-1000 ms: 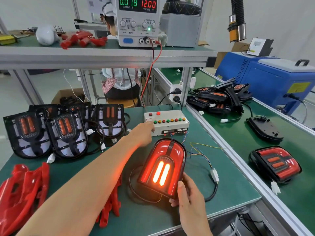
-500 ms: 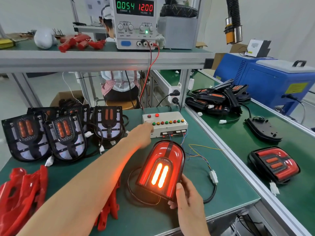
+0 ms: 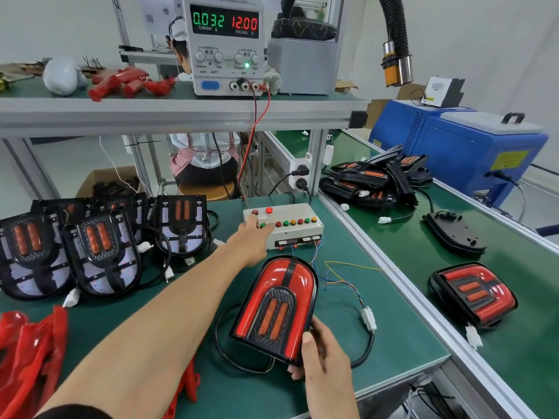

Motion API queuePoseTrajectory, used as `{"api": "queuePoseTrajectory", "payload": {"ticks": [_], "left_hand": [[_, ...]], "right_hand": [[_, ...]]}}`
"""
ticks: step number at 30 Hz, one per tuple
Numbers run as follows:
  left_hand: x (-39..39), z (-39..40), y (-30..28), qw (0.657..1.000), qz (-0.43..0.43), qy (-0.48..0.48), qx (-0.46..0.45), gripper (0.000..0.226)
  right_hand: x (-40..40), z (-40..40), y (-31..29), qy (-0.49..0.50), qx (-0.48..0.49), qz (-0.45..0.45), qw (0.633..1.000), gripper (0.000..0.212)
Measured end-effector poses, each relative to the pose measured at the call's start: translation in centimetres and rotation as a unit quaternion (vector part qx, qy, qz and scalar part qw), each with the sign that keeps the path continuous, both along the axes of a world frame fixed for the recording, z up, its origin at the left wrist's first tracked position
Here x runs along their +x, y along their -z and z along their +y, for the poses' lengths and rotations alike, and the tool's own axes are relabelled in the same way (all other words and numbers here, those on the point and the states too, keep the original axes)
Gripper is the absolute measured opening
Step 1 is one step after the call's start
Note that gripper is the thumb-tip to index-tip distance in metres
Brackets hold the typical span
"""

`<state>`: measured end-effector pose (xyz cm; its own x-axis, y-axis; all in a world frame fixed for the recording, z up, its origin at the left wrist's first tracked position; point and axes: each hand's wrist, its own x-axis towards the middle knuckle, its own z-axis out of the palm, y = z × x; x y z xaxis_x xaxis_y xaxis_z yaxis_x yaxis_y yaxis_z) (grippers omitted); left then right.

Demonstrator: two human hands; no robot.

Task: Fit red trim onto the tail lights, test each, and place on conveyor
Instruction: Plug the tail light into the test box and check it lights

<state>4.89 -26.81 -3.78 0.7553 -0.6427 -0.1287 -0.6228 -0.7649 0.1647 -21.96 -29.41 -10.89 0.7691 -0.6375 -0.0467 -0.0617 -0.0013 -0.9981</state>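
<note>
Holding the tail light (image 3: 276,308) up by its bottom right corner, the right hand (image 3: 320,355) has its thumb on the front face and fingers curled behind. So the light sits up and to the left of that hand, long axis tilted away toward the switch box (image 3: 287,226), rounded end nearest the box. The left hand (image 3: 252,241) is stretched out past the light's top left, one finger on a button at the box's left end, the others look loosely curled. The light is wearing its glossy red trim with a black center stripe, and the two orange bars look unlit. Its cable loops on the desk (image 3: 393,337) under it. My guess is the conveyor (image 3: 529,343), right of the box, comes next, and the right hand is closer.
</note>
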Motion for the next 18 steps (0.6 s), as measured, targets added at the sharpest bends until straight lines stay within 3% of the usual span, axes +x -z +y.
{"api": "queuePoseTrajectory", "payload": {"ticks": [12,18], "left_hand": [[0.06,-0.12,-0.29,0.999,0.044,-0.025,-0.018,0.083],[0.11,-0.11,0.32,0.998,0.022,-0.034,-0.05,0.077]], "right_hand": [[0.04,0.09,0.0,0.006,0.027,0.002,1.0,0.032],[-0.01,-0.02,-0.1,0.004,0.01,-0.003,1.0,0.033]]}}
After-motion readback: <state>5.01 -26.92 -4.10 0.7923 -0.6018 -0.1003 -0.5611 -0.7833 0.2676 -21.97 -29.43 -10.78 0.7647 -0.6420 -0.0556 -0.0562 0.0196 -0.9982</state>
